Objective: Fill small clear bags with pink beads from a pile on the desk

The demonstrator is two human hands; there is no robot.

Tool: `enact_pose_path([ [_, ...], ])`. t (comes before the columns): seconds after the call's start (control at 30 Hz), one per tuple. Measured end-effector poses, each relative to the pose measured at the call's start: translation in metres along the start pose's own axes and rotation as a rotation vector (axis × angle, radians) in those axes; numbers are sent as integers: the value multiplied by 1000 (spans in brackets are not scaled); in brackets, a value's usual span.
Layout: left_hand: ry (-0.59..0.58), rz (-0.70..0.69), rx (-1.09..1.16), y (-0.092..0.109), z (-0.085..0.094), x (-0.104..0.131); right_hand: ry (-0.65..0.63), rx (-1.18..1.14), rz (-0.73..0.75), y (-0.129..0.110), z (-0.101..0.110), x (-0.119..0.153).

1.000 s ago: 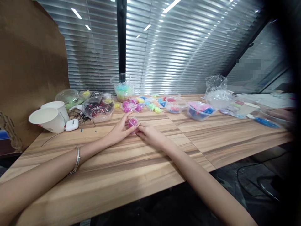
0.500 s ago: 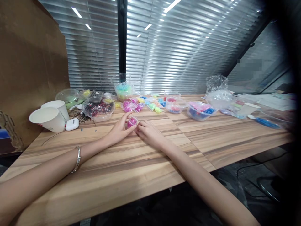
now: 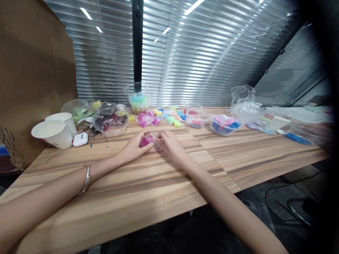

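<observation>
A small clear plastic bag (image 3: 147,140) with bright magenta contents is held over the middle of the table. My left hand (image 3: 134,145) wraps its fingers and thumb around the bag's left side. From the right, my right hand (image 3: 169,144) bends its fingers in a pinch at the bag's clear edge, where some see-through plastic shows below the fingers. What exactly lies between those fingertips is partly hidden. Just beyond the hands lie similar magenta packets (image 3: 145,120), along with yellow-green packets (image 3: 177,124).
Paper cups (image 3: 52,134) and a white earphone case (image 3: 80,139) stand left, beside a cardboard box (image 3: 37,63). A clear bowl of wires (image 3: 110,123) sits near them. Behind are a tub of coloured bits (image 3: 140,102) and a tub of blue and pink packets (image 3: 225,126).
The magenta bag has tilted rightward and shifted slightly down and left. My right hand has risen a little and its fingers have turned, with clear plastic now showing under them.
</observation>
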State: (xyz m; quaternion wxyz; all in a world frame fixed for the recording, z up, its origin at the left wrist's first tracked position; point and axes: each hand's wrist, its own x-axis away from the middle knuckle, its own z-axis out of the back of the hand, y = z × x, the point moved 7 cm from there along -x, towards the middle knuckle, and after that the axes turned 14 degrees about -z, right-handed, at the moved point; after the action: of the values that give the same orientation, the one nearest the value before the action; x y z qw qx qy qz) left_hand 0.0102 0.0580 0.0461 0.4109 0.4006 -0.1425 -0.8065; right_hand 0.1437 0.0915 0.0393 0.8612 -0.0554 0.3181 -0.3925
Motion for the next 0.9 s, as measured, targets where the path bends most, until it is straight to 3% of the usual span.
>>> enact_pose_path([
  [0.33, 1, -29, -42, 0, 0, 0, 80, -161, -52, 7, 8, -2],
  [0.9, 4, -11, 94, -2, -4, -3, 53, -250, 0, -3, 14, -1],
])
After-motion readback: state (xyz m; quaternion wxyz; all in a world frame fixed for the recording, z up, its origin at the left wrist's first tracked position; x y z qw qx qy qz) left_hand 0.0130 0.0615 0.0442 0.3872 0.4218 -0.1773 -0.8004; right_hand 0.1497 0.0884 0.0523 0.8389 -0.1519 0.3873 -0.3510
